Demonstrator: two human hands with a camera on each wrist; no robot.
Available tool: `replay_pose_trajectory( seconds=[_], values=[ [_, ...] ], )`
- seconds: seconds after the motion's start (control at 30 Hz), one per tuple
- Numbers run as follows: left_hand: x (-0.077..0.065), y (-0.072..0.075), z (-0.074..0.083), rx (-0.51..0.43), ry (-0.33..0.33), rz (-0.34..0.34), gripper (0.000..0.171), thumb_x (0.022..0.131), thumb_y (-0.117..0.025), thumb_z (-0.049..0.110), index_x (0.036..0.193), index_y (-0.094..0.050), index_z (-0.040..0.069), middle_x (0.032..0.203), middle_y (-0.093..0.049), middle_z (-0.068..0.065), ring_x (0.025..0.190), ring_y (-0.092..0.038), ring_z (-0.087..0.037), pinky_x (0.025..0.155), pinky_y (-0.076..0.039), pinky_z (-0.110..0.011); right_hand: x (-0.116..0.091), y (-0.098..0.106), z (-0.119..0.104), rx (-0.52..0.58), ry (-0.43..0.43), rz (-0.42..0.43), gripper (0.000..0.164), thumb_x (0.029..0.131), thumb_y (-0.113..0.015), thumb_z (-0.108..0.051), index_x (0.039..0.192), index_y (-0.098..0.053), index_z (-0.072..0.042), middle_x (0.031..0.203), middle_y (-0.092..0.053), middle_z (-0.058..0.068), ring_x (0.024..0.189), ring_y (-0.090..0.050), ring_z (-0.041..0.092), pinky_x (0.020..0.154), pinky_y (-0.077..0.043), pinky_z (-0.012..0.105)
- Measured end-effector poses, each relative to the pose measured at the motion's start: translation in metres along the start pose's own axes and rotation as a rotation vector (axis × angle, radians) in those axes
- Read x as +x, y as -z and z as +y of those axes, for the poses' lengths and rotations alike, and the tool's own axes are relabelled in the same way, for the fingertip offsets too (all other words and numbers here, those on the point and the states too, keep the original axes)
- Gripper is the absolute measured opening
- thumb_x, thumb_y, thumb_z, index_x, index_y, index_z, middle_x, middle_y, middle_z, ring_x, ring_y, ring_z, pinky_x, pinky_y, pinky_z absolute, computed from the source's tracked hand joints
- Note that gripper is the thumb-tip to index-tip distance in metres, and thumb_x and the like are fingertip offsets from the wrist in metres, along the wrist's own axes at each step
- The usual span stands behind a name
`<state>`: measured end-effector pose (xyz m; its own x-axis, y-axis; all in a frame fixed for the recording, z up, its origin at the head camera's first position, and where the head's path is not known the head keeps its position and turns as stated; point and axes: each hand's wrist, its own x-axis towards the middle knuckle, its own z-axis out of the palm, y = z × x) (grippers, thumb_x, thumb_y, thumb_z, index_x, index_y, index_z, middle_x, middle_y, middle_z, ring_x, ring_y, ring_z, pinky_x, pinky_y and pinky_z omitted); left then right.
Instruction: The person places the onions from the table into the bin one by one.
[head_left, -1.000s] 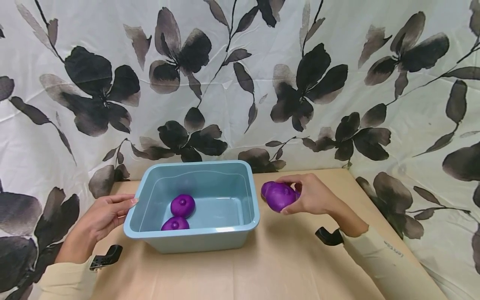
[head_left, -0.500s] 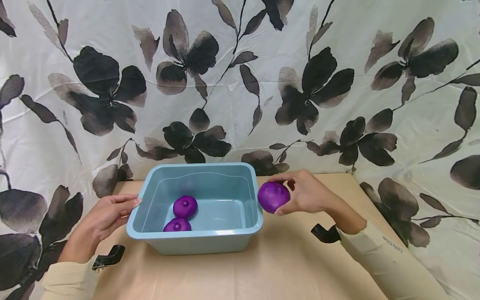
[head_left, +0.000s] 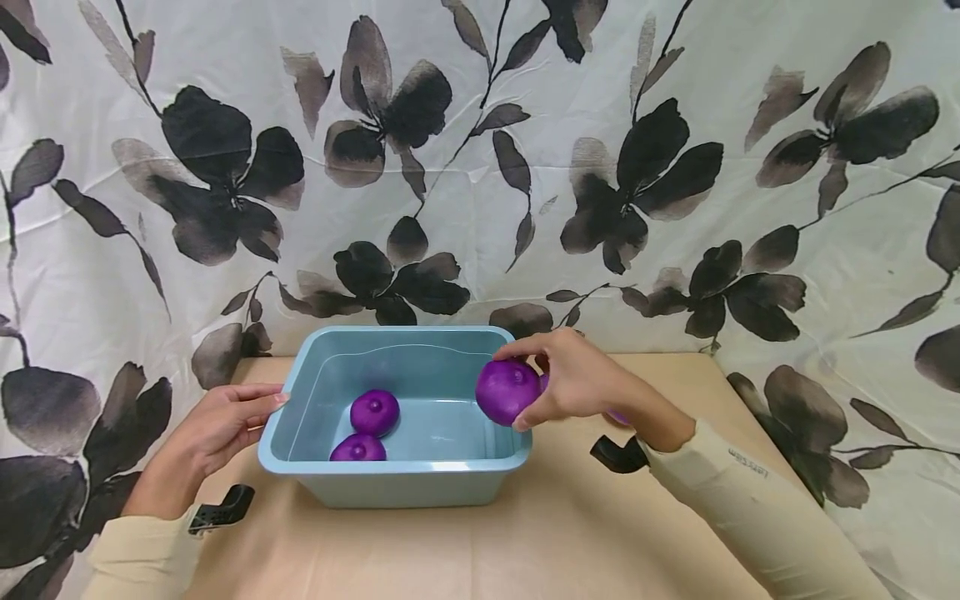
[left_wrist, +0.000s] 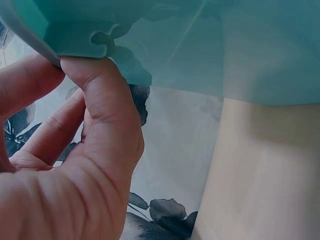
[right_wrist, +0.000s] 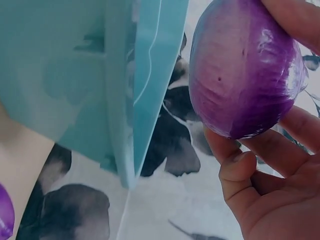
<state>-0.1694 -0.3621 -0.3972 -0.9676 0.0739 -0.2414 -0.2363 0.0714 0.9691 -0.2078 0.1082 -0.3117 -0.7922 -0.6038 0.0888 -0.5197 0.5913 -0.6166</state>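
Note:
My right hand [head_left: 573, 375] grips a purple onion [head_left: 507, 392] between thumb and fingers, above the right rim of a light blue plastic tub [head_left: 397, 468]. In the right wrist view the onion [right_wrist: 240, 70] looks glossy, and the tub's wall [right_wrist: 80, 75] stands to its left. My left hand [head_left: 217, 429] pinches the tub's left rim; in the left wrist view the thumb and a finger meet at that rim [left_wrist: 85, 47]. Inside the tub, toward its left, sit two more purple onions, one farther back [head_left: 375, 412] and one nearer [head_left: 358, 448], partly hidden by the front rim.
Another purple thing [head_left: 618, 417] lies on the tan table [head_left: 480, 550], mostly hidden behind my right wrist; a purple edge [right_wrist: 5, 212] also shows in the right wrist view. A white cloth with dark flowers [head_left: 517, 275] hangs behind and along the right side.
My right hand has carried the onion left, from above the table right of the tub to over the tub's right rim. The left hand keeps its hold on the left rim.

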Motion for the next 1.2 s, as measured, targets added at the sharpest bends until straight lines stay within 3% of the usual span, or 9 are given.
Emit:
replay_pose_trajectory(
  seconds=[0.27, 0.67, 0.9, 1.2],
  values=[
    [0.001, 0.000, 0.000, -0.001, -0.003, 0.001, 0.014, 0.099, -0.072, 0.015, 0.111, -0.077, 0.020, 0.096, -0.076, 0.010, 0.087, -0.075, -0.008, 0.080, -0.065, -0.027, 0.025, -0.008, -0.008, -0.044, 0.111, -0.053, 0.070, 0.060, -0.100, -0.030, 0.125, -0.075, -0.022, 0.103, -0.074, -0.003, 0.083, -0.059, 0.022, 0.068, -0.055, 0.031],
    [0.003, 0.002, 0.001, 0.003, 0.010, 0.012, 0.036, 0.100, -0.070, 0.014, 0.132, -0.066, -0.001, 0.097, -0.075, 0.009, 0.088, -0.074, -0.008, 0.080, -0.065, -0.027, 0.062, -0.020, -0.021, -0.071, 0.160, -0.138, 0.072, 0.063, -0.100, -0.033, 0.128, -0.073, -0.021, 0.112, -0.075, -0.003, 0.099, -0.066, 0.017, 0.078, -0.060, 0.027],
    [0.003, 0.002, 0.001, -0.043, -0.005, 0.002, 0.019, 0.100, -0.069, 0.011, 0.119, -0.073, 0.009, 0.096, -0.076, 0.007, 0.087, -0.074, -0.009, 0.079, -0.065, -0.027, 0.085, -0.031, -0.028, -0.053, 0.225, -0.207, 0.068, 0.064, -0.099, -0.028, 0.126, -0.074, -0.020, 0.112, -0.076, -0.005, 0.100, -0.066, 0.014, 0.081, -0.060, 0.026],
    [0.006, 0.001, 0.002, -0.039, -0.007, 0.006, 0.033, 0.100, -0.070, 0.012, 0.130, -0.068, -0.001, 0.096, -0.077, 0.007, 0.086, -0.075, -0.009, 0.079, -0.065, -0.027, 0.105, -0.041, -0.032, -0.045, 0.271, -0.265, 0.066, 0.064, -0.099, -0.023, 0.125, -0.074, -0.016, 0.113, -0.076, -0.004, 0.100, -0.066, 0.013, 0.080, -0.060, 0.024]
  ],
)
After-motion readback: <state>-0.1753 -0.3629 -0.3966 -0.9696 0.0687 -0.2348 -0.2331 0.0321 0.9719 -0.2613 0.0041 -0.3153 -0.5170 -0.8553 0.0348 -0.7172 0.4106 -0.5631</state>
